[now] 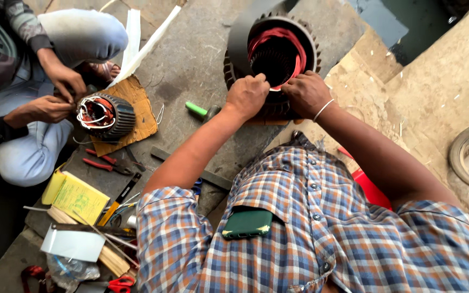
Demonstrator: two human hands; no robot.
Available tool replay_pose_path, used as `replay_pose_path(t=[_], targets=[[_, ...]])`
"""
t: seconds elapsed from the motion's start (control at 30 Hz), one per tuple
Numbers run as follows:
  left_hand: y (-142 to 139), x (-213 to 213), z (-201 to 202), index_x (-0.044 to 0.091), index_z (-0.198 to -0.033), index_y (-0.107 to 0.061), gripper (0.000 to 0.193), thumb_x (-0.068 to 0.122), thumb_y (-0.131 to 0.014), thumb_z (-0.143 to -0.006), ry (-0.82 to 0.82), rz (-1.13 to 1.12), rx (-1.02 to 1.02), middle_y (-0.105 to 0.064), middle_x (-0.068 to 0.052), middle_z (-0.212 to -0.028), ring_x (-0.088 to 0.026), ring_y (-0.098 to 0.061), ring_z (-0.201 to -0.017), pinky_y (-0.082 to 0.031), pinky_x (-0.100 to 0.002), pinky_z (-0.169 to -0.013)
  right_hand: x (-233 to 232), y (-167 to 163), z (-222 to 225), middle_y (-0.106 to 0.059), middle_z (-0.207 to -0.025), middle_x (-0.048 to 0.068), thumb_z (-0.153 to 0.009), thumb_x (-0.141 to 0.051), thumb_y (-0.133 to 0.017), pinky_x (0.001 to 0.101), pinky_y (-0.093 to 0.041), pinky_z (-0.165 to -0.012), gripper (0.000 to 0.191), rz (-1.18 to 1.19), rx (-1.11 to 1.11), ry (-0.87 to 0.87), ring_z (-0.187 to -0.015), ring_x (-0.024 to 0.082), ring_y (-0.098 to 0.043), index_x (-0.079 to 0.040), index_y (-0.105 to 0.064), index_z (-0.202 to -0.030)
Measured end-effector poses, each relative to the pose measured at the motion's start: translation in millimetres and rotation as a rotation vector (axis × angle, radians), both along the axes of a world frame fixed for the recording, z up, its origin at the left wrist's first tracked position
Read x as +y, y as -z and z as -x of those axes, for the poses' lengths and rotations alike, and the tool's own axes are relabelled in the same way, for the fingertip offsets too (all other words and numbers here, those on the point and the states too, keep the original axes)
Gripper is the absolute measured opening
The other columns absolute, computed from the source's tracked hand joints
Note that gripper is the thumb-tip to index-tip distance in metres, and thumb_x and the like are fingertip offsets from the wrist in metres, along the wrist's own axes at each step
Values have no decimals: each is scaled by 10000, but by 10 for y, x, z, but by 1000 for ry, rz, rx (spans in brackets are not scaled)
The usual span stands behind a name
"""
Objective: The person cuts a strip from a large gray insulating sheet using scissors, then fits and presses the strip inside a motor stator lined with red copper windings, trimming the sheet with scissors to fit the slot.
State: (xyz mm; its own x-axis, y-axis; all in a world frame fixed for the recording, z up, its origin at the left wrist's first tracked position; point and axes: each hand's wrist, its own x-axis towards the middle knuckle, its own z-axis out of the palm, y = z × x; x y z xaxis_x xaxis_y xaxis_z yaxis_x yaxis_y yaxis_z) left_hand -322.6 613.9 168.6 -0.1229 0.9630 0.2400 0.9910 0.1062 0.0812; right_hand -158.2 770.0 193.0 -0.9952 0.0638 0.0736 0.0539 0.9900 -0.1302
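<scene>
Ribbed grey metal motor stator (278, 49) with red windings, at twelve o'clock, looks heavy and rigid; grip its finned shell. Left hand (246, 96) and right hand (306, 93) pinch its near rim, fingers curled.

Motor repair workshop, stator (278, 54) windings, pliers (104, 164), floor tools

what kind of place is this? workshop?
Likely an informal motor-rewinding repair shop, worked on the floor. Both hands, left hand and right hand, are on a large motor stator with red lining; a co-worker handles a smaller stator; pliers lie nearby.
</scene>
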Motion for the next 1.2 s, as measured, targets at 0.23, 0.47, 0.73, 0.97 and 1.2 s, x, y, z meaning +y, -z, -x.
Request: replay_pose_path(t=[0.23, 0.47, 0.73, 0.97, 1.2], targets=[[-57, 35, 57, 139, -751, -721, 112, 73, -652, -810, 11, 94, 7, -679, -77, -884, -262, -740, -741, -593, -373, -607, 644, -356, -108, -756, -915, -29, -925, -106, -645, 403, -496, -906, 205, 46, -186, 42, -941, 205, -700, -250, -790, -905], [-68, 62, 79, 136, -740, -718, 113, 71, -650, -804, 16, 77, -34, -677, -81, -888, -276, -733, -741, -588, -392, -638, 591, -621, -102, -746, -1009, -9, -868, -50, -636, 397, -509, -900, 316, -2, -33, 13, -1027, 229, -647, -259, -807, -1032], [-92, 65, 111, 131, -788, -710, 97, 76, -640, -829, 25, 62, -55, -660, -78, -882, -276, -722, -749, -584, -400, -644, -32, -421, 209, -682, -949, 76, -702, -102, -700, 408, -526, -822, 297, 171, 167, -140, -950, 291, -635, -80, -760, -991], [-91, -9, 118, 128, -863, -689, 82, 82, -621, -867, 50, -88, -123, -632, -55, -862, -264, -694, -734, -569, -402, -640, -199, -346, 245, -650, -895, 60, -813, -92, -711, 412, -525, -808, 76, 207, 140, 10, -910, 287, -619, -112, -712, -886], [-233, 10, 443, 145, -704, -666, 135, 112, -614, -824, 119, -38, 80, -634, -50, -876, -255, -682, -713, -541, -395, -645, -260, -438, 305, -679, -907, 78, -839, -165, -753, 436, -524, -789, 129, 291, 135, 45, -916, 312, -649, -100, -730, -948]])
